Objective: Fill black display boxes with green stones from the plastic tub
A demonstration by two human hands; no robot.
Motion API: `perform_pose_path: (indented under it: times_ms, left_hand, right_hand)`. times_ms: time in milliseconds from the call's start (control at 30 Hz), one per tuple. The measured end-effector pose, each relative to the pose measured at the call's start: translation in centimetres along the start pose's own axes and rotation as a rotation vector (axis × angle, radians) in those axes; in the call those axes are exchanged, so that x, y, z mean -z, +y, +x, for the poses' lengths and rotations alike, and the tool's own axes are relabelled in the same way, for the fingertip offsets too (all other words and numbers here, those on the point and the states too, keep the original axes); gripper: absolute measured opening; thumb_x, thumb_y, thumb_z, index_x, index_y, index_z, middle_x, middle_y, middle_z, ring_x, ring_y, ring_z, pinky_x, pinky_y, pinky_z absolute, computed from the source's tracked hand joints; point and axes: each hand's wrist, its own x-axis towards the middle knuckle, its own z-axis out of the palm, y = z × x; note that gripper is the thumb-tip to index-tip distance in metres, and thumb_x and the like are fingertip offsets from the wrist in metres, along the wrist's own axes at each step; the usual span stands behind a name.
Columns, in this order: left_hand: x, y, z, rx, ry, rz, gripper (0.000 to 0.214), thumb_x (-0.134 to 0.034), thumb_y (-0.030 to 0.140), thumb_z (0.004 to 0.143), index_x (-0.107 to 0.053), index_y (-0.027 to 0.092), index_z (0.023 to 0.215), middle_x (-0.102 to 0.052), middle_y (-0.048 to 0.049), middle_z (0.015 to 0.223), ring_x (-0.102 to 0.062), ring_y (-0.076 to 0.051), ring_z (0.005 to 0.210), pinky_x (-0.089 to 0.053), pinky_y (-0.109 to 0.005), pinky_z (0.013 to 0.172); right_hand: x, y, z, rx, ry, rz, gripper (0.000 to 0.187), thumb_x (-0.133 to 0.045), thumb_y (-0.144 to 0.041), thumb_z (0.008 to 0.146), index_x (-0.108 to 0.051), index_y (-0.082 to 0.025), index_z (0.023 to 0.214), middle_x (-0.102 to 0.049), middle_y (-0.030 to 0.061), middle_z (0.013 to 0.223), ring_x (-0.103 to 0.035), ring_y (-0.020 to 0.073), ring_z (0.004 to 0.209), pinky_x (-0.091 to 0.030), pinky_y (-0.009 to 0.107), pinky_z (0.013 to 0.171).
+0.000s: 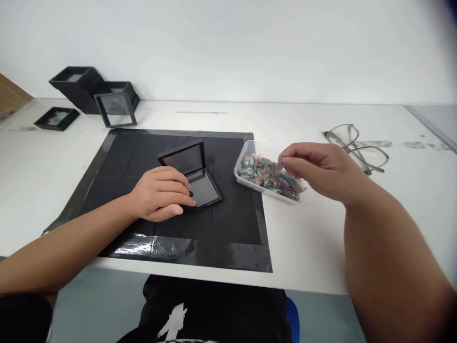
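On the black mat lies a hinged black display frame [209,197], opened up with its lid raised and clear film panels in both halves. My left hand [160,194] lies over its near left part, fingers stretched out, fingertips touching the lower film. My right hand [321,169] is over the right end of a clear plastic tub [246,183] full of small wrapped packets [264,171] in several colours. Its thumb and forefinger are pinched on a small clear packet [280,163]; what is inside it is too small to make out.
A black mat [228,224] is taped to the white table. At the back left stand stacked black frames [80,90], an upright black frame [116,109] and a flat frame with a greenish piece inside [57,118]. Eyeglasses [357,147] lie behind my right hand. A white wall closes the back.
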Motion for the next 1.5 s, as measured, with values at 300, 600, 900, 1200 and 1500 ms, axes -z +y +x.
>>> perform_pose_path:
  times_ms: [300, 600, 900, 1200, 1500]
  left_hand:
    - [-0.1, 0.0, -0.1, -0.020, 0.031, 0.000, 0.037, -0.041, 0.038, 0.101, -0.071, 0.018, 0.105, -0.076, -0.0058, 0.083, -0.071, -0.020, 0.083, -0.056, -0.033, 0.073]
    - [0.2, 0.1, 0.1, -0.027, 0.100, 0.018, 0.033, -0.043, 0.039, 0.100, -0.070, 0.021, 0.104, -0.078, -0.0043, 0.086, -0.072, -0.021, 0.091, -0.058, -0.033, 0.078]
    - [0.2, 0.1, 0.2, -0.037, 0.036, 0.008, 0.028, -0.063, 0.023, 0.087, -0.053, 0.019, 0.061, -0.076, 0.0016, 0.075, -0.072, -0.021, 0.083, -0.054, -0.036, 0.078]
    - [0.1, 0.0, 0.3, -0.037, 0.038, -0.004, 0.032, -0.062, 0.026, 0.089, -0.053, 0.019, 0.059, -0.075, 0.0011, 0.073, -0.072, -0.020, 0.082, -0.054, -0.034, 0.076]
    - [0.1, 0.1, 0.4, -0.027, 0.030, -0.007, 0.034, -0.059, 0.029, 0.092, -0.055, 0.019, 0.059, -0.076, 0.0006, 0.072, -0.073, -0.018, 0.082, -0.055, -0.032, 0.076]
  right_hand:
    - [0.0, 0.1, 0.0, 0.038, 0.162, 0.052, 0.019, -0.056, -0.025, 0.083, -0.062, -0.020, 0.065, -0.052, -0.0004, 0.057, -0.043, 0.0113, 0.052, -0.033, 0.029, 0.048]
    - [0.0, 0.9, 0.1, 0.058, 0.240, -0.384, 0.011, -0.059, -0.028, 0.081, -0.070, -0.025, 0.083, -0.056, 0.0006, 0.059, -0.052, 0.0177, 0.055, -0.040, 0.034, 0.058]
    - [0.2, 1.0, 0.2, -0.097, 0.023, -0.580, 0.022, -0.063, -0.040, 0.081, -0.076, -0.034, 0.096, -0.071, 0.0002, 0.076, -0.063, 0.0239, 0.067, -0.041, 0.036, 0.056]
    - [0.6, 0.6, -0.2, -0.142, -0.125, -0.543, 0.025, -0.067, -0.050, 0.079, -0.076, -0.032, 0.092, -0.072, 0.0017, 0.077, -0.062, 0.0208, 0.061, -0.041, 0.033, 0.054]
    - [0.0, 0.5, 0.3, -0.206, -0.228, -0.599, 0.017, -0.063, -0.042, 0.078, -0.072, -0.030, 0.086, -0.071, -0.0007, 0.077, -0.060, 0.0186, 0.061, -0.039, 0.032, 0.055]
